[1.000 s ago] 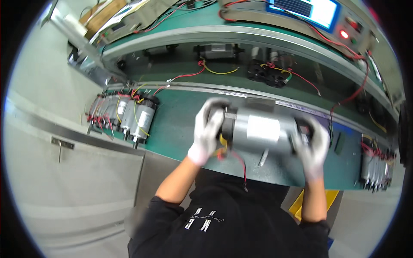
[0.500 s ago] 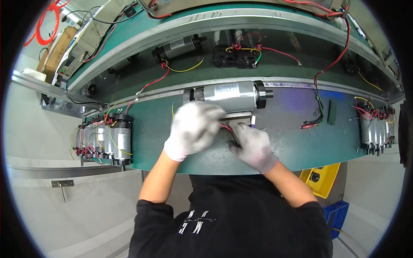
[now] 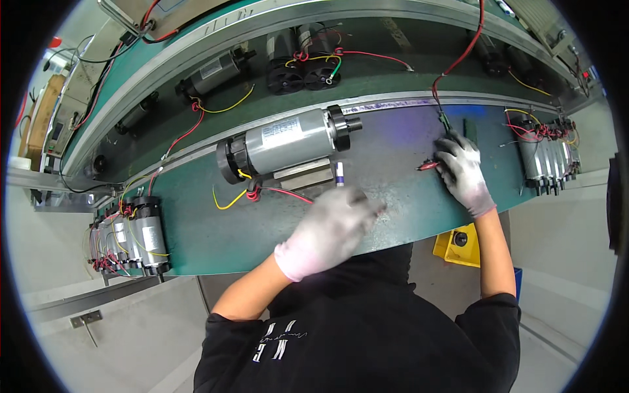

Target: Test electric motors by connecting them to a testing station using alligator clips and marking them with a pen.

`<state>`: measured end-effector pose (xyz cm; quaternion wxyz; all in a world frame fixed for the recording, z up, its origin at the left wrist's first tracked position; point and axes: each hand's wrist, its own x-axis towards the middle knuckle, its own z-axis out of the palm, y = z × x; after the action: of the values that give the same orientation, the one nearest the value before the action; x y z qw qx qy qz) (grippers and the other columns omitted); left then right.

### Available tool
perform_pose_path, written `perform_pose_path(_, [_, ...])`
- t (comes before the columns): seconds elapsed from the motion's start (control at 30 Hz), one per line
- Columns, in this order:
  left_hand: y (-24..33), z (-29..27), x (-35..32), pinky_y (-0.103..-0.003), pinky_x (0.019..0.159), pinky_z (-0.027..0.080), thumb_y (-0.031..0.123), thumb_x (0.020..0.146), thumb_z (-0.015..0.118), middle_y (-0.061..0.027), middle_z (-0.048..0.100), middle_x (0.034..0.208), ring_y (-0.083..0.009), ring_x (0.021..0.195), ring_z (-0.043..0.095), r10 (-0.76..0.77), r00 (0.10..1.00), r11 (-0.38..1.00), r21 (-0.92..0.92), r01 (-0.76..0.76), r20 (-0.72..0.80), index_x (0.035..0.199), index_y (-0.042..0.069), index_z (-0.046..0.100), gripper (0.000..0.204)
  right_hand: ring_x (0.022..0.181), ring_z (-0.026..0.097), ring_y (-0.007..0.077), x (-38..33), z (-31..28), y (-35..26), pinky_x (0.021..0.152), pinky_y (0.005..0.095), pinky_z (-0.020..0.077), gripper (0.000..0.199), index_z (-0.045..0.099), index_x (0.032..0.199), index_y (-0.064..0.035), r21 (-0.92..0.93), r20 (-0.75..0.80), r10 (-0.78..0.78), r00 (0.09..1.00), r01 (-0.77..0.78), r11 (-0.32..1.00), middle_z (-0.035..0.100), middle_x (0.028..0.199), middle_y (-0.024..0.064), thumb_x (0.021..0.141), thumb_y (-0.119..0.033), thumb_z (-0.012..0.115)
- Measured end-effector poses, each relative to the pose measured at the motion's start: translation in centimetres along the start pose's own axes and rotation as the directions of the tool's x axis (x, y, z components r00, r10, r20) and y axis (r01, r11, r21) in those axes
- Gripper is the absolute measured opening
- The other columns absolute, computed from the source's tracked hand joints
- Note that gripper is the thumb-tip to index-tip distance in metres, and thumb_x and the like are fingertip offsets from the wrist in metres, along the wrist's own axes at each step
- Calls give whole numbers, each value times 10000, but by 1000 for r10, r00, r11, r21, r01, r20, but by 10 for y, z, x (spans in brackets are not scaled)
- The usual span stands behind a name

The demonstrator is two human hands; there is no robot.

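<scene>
A grey cylindrical motor (image 3: 288,141) with black end caps and a threaded shaft lies tilted on a metal block (image 3: 304,174). From its left end come a yellow wire (image 3: 229,204) and a red wire (image 3: 288,192). The red wire runs into my left hand (image 3: 331,223), gloved in white and smeared by motion, its fingers closed around it. Further right, my gloved right hand (image 3: 464,171) closes on dark test leads hanging from above. A red clip (image 3: 428,166) sticks out beside its fingers. A white marker pen (image 3: 339,174) stands beside the block.
Several motors with wires stand at the bench's left end (image 3: 152,236) and right end (image 3: 537,154). More motors (image 3: 213,72) sit under the shelf behind. A dark green strip (image 3: 470,131) lies beyond my right hand. A yellow bin (image 3: 457,246) is below the bench edge.
My right hand has left the motor's wires and moved right to the hanging leads. My left hand has moved down, away from the motor. The whole view has shifted right.
</scene>
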<state>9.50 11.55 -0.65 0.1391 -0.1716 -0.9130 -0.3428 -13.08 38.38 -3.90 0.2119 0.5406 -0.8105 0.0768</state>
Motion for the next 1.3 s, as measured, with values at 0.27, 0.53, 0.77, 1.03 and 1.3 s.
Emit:
perform_pose_path(0.27, [6,-24,-6,-292,755,544,118,979,782,-78,767,1019,-153,848,701,-570,820,656,-634,409,-61,1169,8,796,220,819,747,215,37,-74,-84,761,305,566,346,726,1237,66,847,236,282,930,-339,410,789,1027,165,973,-152,774])
perform_pose_path(0.53, [12,-24,-14,-281,746,535,102,951,789,-55,746,946,-114,824,665,-504,837,764,-562,317,-212,1106,13,805,179,670,713,202,56,-85,-96,658,305,560,297,768,1214,79,871,129,154,980,-186,455,784,875,177,929,-6,779])
perform_pose_path(0.77, [8,-19,-19,-287,708,533,93,925,808,-66,742,910,-133,768,664,-460,840,807,-530,260,-288,1086,24,804,175,680,727,155,60,-83,-94,633,262,564,327,754,1223,107,841,146,104,984,-179,510,808,978,173,956,-82,745])
perform_pose_path(1.03, [8,-18,-19,-254,695,488,-52,892,790,-88,755,964,-120,815,642,-389,873,866,-441,237,-294,1057,-26,788,167,677,730,200,61,-93,-95,660,305,568,308,780,1189,81,824,193,151,969,-244,512,779,851,182,885,37,788])
perform_pose_path(1.3, [11,-14,-19,-283,699,521,-5,878,824,-103,751,946,-152,797,660,-279,899,943,-272,190,-337,1050,-12,787,176,634,680,164,58,-101,-92,620,298,536,315,781,1197,70,801,227,83,970,-235,551,745,794,143,883,53,787])
